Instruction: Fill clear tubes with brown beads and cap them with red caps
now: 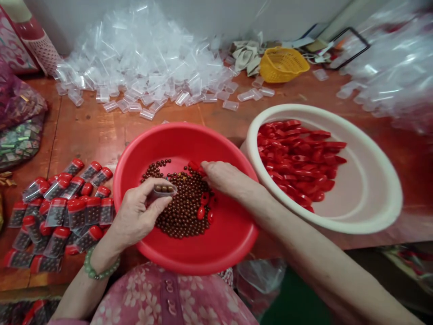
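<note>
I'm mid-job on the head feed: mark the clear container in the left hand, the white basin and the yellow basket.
Clear container (165,189): head view, on its open end.
White basin (352,189): head view, on its bare inner floor.
Yellow basket (281,75): head view, on its near wall.

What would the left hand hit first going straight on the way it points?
Left hand, holding the clear case: probably the brown beads just beyond. If it's above them, the red cap at the right hand's fingertips. Height is unclear.
</note>
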{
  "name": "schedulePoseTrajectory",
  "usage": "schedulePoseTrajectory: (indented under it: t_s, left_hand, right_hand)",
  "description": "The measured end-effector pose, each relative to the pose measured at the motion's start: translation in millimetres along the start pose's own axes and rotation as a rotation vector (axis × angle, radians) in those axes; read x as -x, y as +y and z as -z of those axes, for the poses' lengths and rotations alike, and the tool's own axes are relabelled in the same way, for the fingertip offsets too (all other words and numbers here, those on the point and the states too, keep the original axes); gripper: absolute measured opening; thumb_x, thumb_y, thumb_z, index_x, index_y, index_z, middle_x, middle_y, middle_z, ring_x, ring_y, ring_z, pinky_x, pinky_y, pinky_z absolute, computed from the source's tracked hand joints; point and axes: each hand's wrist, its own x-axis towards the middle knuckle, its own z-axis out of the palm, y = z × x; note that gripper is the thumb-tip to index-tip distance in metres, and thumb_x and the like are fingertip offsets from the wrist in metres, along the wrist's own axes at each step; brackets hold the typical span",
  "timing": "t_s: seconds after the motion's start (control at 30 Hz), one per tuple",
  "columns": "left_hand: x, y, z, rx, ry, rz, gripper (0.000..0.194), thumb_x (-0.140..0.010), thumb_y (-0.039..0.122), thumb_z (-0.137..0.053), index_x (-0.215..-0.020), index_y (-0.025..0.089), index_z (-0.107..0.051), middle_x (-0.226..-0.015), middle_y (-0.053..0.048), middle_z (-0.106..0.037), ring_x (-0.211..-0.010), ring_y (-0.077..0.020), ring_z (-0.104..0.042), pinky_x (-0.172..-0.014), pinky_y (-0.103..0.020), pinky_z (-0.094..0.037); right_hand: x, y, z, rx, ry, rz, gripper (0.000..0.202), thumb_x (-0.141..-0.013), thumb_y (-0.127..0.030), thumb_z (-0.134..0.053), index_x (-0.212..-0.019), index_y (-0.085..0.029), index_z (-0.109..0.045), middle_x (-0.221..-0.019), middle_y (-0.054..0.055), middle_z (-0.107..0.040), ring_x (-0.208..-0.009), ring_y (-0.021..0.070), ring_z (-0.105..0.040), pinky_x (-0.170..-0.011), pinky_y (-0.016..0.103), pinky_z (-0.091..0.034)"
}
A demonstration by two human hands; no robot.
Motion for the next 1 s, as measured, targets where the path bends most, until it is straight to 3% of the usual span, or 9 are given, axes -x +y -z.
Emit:
schedulePoseTrajectory:
  t_s: [0.2, 0.4, 0.53, 0.6, 0.7, 0.77, 0.87, 1.0]
  left_hand:
    - [-3.0, -6.7, -1.8, 0.075, -0.021, -0.016, 0.026, -0.086, 0.021, -0.061, -0.112, 0.019, -0.063, -0.105, -0.004, -0.071, -0.096, -0.0137, -0.066, -0.086, -0.024, -0.051]
    - [-6.1, -5.3, 3.0, 0.264, 0.114, 0.071, 0.02, -0.082, 0.023, -0.064, -0.101, 0.016, -0.065, -0.094, -0.004, -0.07, -0.087, -0.0125, -0.064, -0.077, -0.023, -0.051]
    - [-0.9, -4.1, 5.0, 0.256, 0.088, 0.103, 0.017, -0.08, 0.025, -0.065, -0.094, 0.016, -0.062, -0.082, -0.001, -0.064, -0.074, -0.0096, -0.058, -0.07, -0.022, -0.047]
    - [1.2, -4.7, 4.4, 0.222, 0.065, 0.099, 0.013, -0.081, 0.025, -0.064, -0.09, 0.016, -0.059, -0.079, 0.0, -0.061, -0.072, -0.0097, -0.056, -0.07, -0.023, -0.047]
    - [1.2, -5.3, 2.7, 0.105, 0.091, 0.04, 0.01, -0.081, 0.022, -0.062, -0.087, 0.016, -0.058, -0.09, -0.003, -0.061, -0.083, -0.0127, -0.057, -0.079, -0.027, -0.047]
    - [0.0, -5.1, 1.8, 0.062, 0.148, 0.027, 0.012, -0.081, 0.023, -0.061, -0.089, 0.015, -0.057, -0.102, -0.007, -0.061, -0.091, -0.0151, -0.058, -0.085, -0.03, -0.046]
    - [-1.4, -4.9, 0.2, 0.074, 0.156, 0.063, 0.015, -0.082, 0.025, -0.061, -0.092, 0.015, -0.057, -0.105, -0.008, -0.062, -0.092, -0.0155, -0.059, -0.086, -0.031, -0.046]
    - [-2.1, -5.5, -0.9, 0.055, 0.123, 0.114, 0.015, -0.082, 0.029, -0.063, -0.086, 0.016, -0.057, -0.084, -0.002, -0.062, -0.079, -0.013, -0.057, -0.077, -0.028, -0.046]
  right_hand:
    - [-18.4, -5.9, -6.6, 0.019, -0.046, 0.01, 0.031, -0.086, -0.015, -0.051, -0.116, -0.012, -0.055, -0.105, 0.017, -0.068, -0.095, 0.0271, -0.066, -0.072, 0.031, -0.045]
    - [-22.4, -11.5, -3.6, 0.012, -0.052, 0.035, 0.012, -0.086, -0.021, -0.053, -0.088, -0.014, -0.062, -0.09, 0.014, -0.069, -0.085, 0.0242, -0.066, -0.069, 0.03, -0.043]
    - [-7.9, -16.7, 3.7, -0.048, 0.041, 0.093, 0.016, -0.093, -0.028, -0.045, -0.086, -0.017, -0.054, -0.084, 0.009, -0.066, -0.077, 0.0186, -0.062, -0.068, 0.027, -0.043]
    - [3.9, -20.6, 7.4, -0.189, 0.11, 0.153, 0.016, -0.095, -0.031, -0.04, -0.087, -0.019, -0.048, -0.078, 0.004, -0.062, -0.068, 0.0151, -0.057, -0.064, 0.025, -0.043]
    - [23.9, -30.3, 13.3, -0.552, 0.2, 0.321, 0.013, -0.091, -0.034, -0.046, -0.091, -0.022, -0.043, -0.075, 0.0, -0.058, -0.065, 0.0137, -0.053, -0.061, 0.025, -0.044]
    - [36.2, -38.7, 18.8, -0.692, 0.191, 0.392, 0.017, -0.089, -0.035, -0.05, -0.098, -0.022, -0.044, -0.075, -0.001, -0.059, -0.064, 0.014, -0.054, -0.06, 0.026, -0.044]
    - [49.5, -50.0, 27.9, -0.695, 0.17, 0.445, 0.015, -0.09, -0.031, -0.051, -0.102, -0.022, -0.05, -0.082, 0.002, -0.065, -0.071, 0.0153, -0.06, -0.064, 0.028, -0.047]
    - [57.8, -56.7, 33.6, -0.667, 0.235, 0.533, 0.014, -0.091, -0.021, -0.049, -0.102, -0.021, -0.058, -0.095, 0.006, -0.068, -0.084, 0.0167, -0.064, -0.076, 0.031, -0.05]
